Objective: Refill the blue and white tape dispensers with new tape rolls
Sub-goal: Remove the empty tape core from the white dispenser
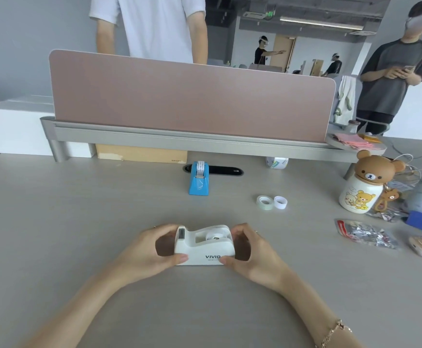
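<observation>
The fingers [166, 228] of the left hand [144, 254] are curled around the left end of the white tape dispenser [204, 244], with the thumb pressed on its near side and the other fingertips on its far edge, beside the cutter. The fingers [240, 231] of the right hand [252, 254] are curled in the same way around the right end, the thumb touching the near side close to the printed word. Both hands hold the dispenser, which rests on the desk [79, 222] in the near middle, between the two hands.

A roll sits in the hollow of the white dispenser, but only its top part is visible, so I cannot tell how much tape it has. The palms are partly hidden behind the dispenser ends.

Farther away, well apart from the hands, the blue tape dispenser [199, 179] stands on the desk with its narrow end toward the viewer. To the right of it, and far right of the hands, lie a clear tape roll [265, 202] and a white ring [280, 202], just beside each other.
</observation>
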The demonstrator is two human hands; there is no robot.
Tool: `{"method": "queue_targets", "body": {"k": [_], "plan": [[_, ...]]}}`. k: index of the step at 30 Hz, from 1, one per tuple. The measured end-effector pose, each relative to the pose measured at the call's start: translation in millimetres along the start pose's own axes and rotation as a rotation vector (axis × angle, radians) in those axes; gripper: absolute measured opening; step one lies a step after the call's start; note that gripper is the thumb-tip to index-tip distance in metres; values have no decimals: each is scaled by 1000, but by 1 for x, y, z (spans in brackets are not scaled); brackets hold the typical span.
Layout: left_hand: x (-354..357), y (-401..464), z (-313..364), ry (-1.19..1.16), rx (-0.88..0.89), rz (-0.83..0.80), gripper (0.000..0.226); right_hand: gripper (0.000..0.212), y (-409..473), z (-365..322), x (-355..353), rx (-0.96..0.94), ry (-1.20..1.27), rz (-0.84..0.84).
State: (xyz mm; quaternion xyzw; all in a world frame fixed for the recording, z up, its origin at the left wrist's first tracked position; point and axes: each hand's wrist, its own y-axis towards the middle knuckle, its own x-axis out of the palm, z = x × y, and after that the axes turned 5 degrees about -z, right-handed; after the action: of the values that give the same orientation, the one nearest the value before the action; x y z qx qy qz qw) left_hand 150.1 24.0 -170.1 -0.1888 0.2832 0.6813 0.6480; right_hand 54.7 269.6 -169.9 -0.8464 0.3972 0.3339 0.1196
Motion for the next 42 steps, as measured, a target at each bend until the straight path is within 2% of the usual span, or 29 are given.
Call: {"method": "queue_targets", "body": {"k": [5,9,19,25,30,33,35,38,39,40,42], "plan": [[0,-3,3,10,-19,6,55,48,-3,-10,2,-11,88,78],[1,-4,3,9,-22,13,53,31,-5,-20,5,-65,126,129],[1,-3,2,-1,-28,29,51,10,-3,-35,7,-75,201,223],[1,-3,1,-14,-42,10,51,9,0,-41,4,-33,284,243],[0,-4,4,-35,-61,-9,53,21,-1,-47,3,-36,391,275],[-1,-8,6,4,-34,-11,52,17,-2,-47,4,-35,413,286],[-3,-7,10,42,-22,48,48,11,-3,-46,4,-23,437,293],[-7,4,24,114,63,278,37,8,-5,-47,1,-20,511,320],[-8,9,32,115,87,300,35,8,-5,-47,-1,-21,533,328],[-10,14,41,100,99,275,33,7,-6,-48,-2,-19,554,334],[-11,20,60,52,87,126,32,7,-8,-49,-6,-18,593,338]]}}
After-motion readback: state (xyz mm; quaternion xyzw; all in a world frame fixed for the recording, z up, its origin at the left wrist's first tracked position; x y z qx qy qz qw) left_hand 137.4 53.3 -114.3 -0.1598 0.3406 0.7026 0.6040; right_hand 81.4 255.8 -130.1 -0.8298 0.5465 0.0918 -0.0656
